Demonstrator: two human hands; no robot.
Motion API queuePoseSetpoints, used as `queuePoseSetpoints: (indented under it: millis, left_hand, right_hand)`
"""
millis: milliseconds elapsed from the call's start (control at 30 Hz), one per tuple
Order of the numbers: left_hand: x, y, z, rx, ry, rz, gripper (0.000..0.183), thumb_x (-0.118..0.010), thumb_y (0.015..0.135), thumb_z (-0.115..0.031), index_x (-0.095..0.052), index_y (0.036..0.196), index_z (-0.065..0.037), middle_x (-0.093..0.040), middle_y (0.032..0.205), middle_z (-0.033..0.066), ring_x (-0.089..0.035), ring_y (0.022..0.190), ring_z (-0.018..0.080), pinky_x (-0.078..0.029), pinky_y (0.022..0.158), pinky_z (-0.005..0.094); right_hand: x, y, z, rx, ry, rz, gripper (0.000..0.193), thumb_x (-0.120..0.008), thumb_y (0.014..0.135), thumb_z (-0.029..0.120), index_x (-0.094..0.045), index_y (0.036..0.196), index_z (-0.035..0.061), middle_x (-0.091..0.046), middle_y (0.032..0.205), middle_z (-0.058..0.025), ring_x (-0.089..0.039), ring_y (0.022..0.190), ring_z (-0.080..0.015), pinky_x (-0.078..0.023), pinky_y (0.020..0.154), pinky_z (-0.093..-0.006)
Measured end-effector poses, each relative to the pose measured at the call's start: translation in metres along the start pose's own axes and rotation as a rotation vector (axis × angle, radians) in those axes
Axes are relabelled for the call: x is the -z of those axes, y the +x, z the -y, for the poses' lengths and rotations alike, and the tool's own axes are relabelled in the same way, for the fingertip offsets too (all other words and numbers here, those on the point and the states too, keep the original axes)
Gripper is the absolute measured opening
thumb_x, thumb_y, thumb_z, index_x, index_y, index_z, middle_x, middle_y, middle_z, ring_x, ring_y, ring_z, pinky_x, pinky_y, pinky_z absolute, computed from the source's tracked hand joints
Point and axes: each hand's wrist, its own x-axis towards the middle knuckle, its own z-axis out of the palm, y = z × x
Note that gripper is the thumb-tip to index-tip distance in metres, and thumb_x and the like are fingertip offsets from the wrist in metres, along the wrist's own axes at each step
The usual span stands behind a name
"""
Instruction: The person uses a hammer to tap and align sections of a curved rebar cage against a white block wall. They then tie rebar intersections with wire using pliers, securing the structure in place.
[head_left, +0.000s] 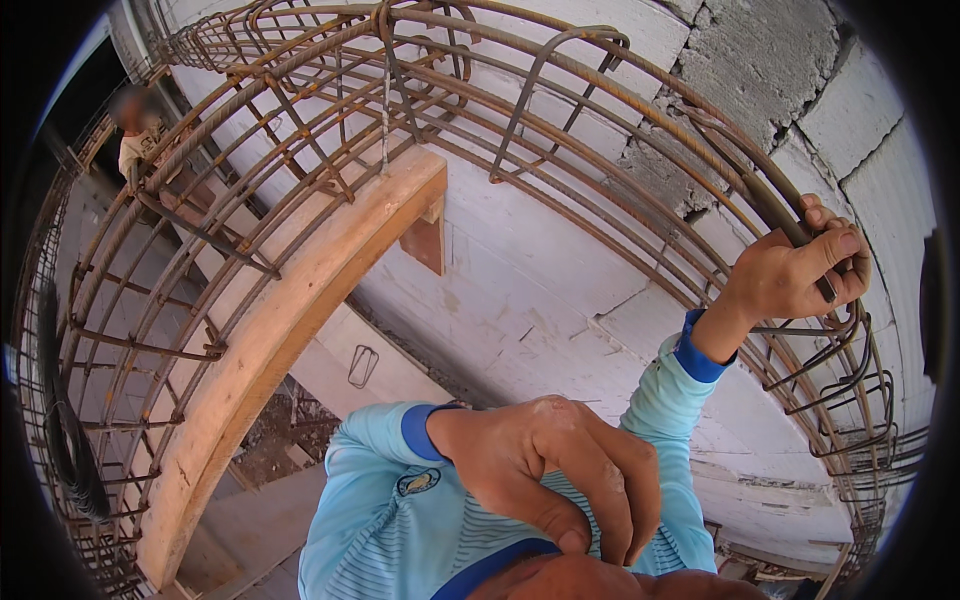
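My right hand point(800, 270) is raised at the right, its fingers wrapped round a dark metal bar point(775, 208). The bar lies along the upper rods of a rusty rebar cage point(540, 85), and its lower end sticks out below my fingers. Close to my chest, at the lower middle, is my left hand point(550, 465). Its fingers are bent down towards the thumb; whatever they may pinch is hidden. Bent steel stirrups point(520, 105) ring the long rods of the cage.
A wooden formwork beam point(290, 330) runs under the cage on the left. Behind stands a pale block wall point(530, 260) with rough mortar. A loose wire stirrup point(363, 366) lies on a board. Black wire point(72, 420) hangs far left. Another person point(140, 140) is at the upper left.
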Motion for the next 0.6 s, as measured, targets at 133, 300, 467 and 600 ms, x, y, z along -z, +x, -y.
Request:
queuePoseSetpoints:
  millis: [133, 300, 467, 600]
  left_hand:
    - [0.003, 0.0, 0.0, -0.048, -0.031, 0.023, 0.023, -0.077, 0.091, -0.023, -0.076, 0.102, -0.003, -0.071, 0.106, 0.012, -0.064, 0.099, 0.0251, -0.049, 0.087, 0.0384]
    - [0.002, 0.0, 0.001, -0.076, 0.054, 0.064, 0.02, -0.07, 0.097, -0.016, -0.075, 0.091, 0.002, -0.07, 0.103, 0.0165, -0.063, 0.093, 0.029, -0.051, 0.077, 0.0387]
    - [0.004, -0.014, -0.004, 0.049, 0.023, 0.072, 0.026, -0.076, 0.093, -0.027, -0.073, 0.107, -0.005, -0.07, 0.106, 0.01, -0.063, 0.095, 0.0212, -0.048, 0.08, 0.034]
    - [0.014, -0.027, -0.01, 0.333, 0.143, -0.011, 0.042, -0.073, 0.095, -0.032, -0.066, 0.125, -0.004, -0.07, 0.107, 0.01, -0.063, 0.095, 0.0191, -0.05, 0.08, 0.0294]
  right_hand:
    - [-0.001, 0.001, 0.0, -0.003, -0.003, 0.019, 0.019, -0.057, 0.105, 0.019, -0.046, 0.108, 0.004, -0.062, 0.08, -0.0108, -0.064, 0.073, -0.0179, -0.062, 0.076, -0.0384]
    - [0.0, 0.002, 0.001, -0.021, 0.065, -0.005, 0.02, -0.056, 0.106, 0.021, -0.046, 0.106, 0.0036, -0.059, 0.081, -0.0099, -0.06, 0.071, -0.0171, -0.061, 0.075, -0.038]
    - [-0.002, 0.025, -0.001, -0.254, 0.288, -0.235, 0.025, -0.044, 0.11, 0.028, -0.044, 0.103, 0.0038, -0.052, 0.079, -0.008, -0.055, 0.069, -0.0171, -0.059, 0.073, -0.0377]
    - [0.006, 0.06, 0.024, -0.204, 0.368, -0.357, 0.03, -0.04, 0.111, 0.032, -0.044, 0.096, 0.0057, -0.05, 0.078, -0.0058, -0.053, 0.069, -0.0178, -0.057, 0.074, -0.0396]
